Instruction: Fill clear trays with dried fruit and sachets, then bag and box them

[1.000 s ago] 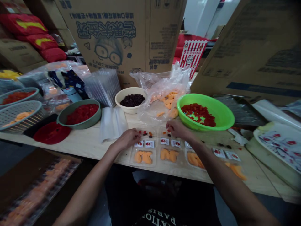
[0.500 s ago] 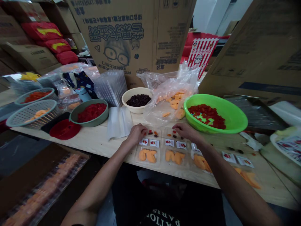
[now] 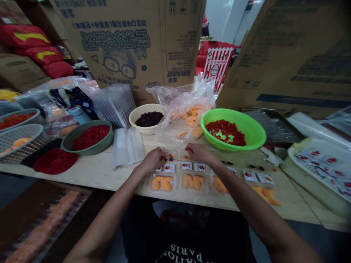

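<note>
A clear plastic compartment tray [image 3: 175, 184] lies at the near edge of the wooden table [image 3: 95, 168]. It holds orange dried fruit slices [image 3: 161, 183], small white sachets [image 3: 187, 166] and a few red and dark pieces [image 3: 170, 157]. My left hand [image 3: 152, 160] rests on the tray's far left corner, fingers curled in a pinch over the small pieces. My right hand [image 3: 196, 152] is at the tray's far edge, fingers closed in a pinch; what they hold is too small to see.
A green bowl [image 3: 246, 126] of red pieces stands right of my hands. A cream bowl [image 3: 137, 113] of dark raisins, a plastic bag [image 3: 189, 106] of orange slices, a grey-green bowl [image 3: 71, 137] of red pieces and baskets sit behind. Cardboard boxes [image 3: 131, 40] wall the back.
Both hands stay at the tray's far edge. My left hand has shifted slightly right over the small pieces. The camera view has swung a little.
</note>
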Tool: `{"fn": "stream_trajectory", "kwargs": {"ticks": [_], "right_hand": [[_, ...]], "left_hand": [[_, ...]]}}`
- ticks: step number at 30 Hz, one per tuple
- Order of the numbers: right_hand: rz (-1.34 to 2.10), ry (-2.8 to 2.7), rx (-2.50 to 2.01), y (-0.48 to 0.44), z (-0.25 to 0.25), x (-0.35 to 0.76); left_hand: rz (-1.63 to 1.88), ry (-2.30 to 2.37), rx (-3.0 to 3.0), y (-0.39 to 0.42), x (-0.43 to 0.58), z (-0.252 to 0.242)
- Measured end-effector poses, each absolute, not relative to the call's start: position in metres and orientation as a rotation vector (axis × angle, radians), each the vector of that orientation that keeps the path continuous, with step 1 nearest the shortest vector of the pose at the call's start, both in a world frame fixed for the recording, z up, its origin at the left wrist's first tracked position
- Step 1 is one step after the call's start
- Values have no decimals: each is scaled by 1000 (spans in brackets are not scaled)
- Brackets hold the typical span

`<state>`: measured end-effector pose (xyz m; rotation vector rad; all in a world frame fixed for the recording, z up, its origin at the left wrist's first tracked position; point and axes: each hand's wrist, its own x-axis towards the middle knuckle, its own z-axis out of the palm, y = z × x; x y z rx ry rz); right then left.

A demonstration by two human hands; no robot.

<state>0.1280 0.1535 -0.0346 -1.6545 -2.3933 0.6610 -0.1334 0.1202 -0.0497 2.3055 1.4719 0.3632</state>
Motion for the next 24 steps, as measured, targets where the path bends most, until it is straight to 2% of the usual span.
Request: {"fn": "stream_trajectory", "kwargs": {"ticks": [6, 15, 18, 21, 24], "right_hand": [[611, -2329, -1618, 158, -18, 154], [428, -2653, -1483, 138, -25, 174], [366, -2606, -1444, 140, -7, 185], [228, -2403, -1631, 165, 19, 213], [363, -2402, -1992, 203, 27, 239]], "left_hand": [[507, 1532, 2336, 120, -102, -34], [245, 1285, 2588, 147, -26, -48], [227, 1285, 2568, 146, -26, -49], [276, 1292, 2562, 142, -22, -45], [271, 1232, 2616, 141, -8, -43]]}}
